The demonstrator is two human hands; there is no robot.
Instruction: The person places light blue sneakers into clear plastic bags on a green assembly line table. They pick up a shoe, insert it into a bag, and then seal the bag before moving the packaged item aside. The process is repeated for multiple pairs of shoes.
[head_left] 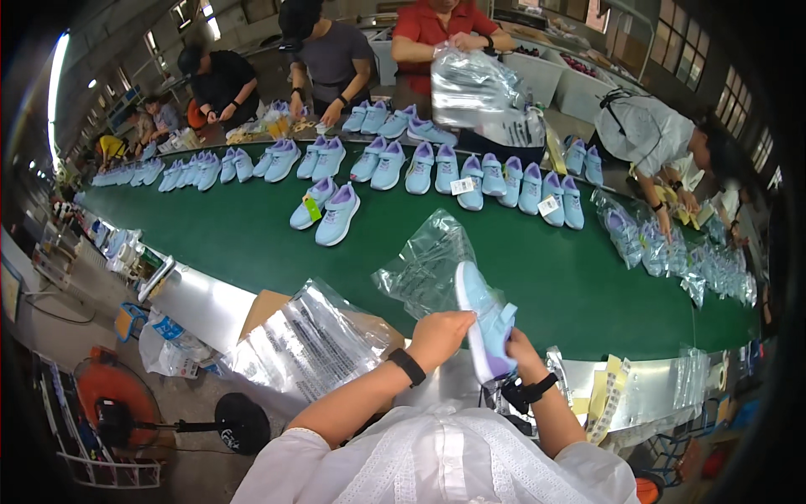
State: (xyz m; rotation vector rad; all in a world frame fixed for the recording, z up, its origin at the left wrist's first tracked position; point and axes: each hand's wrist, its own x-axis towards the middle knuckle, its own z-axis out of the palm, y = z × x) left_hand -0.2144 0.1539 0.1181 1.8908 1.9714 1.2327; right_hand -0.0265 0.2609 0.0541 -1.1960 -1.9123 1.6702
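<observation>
A light blue sneaker [480, 296] with a white sole and purple heel is held up in front of me, toe pointing away. My right hand [526, 356] grips it at the ankle opening, fingers partly hidden inside. My left hand [442, 338] is closed beside the sole, pinching the lower edge of a clear plastic bag [424, 262]. The bag spreads out flat beyond my fingers, next to the shoe's toe. Whether the toe is inside the bag I cannot tell. Farther off, a pair of matching sneakers [338, 215] with a green tag stands on the green conveyor belt [252, 231].
A stack of clear bags [306, 349] lies on cardboard at my left. Sticker strips [606, 395] lie at my right. Rows of blue sneakers [386, 166] line the belt's far side, with bagged shoes [663, 248] at the right. Several co-workers stand across the belt; one handles a large plastic bag [478, 88].
</observation>
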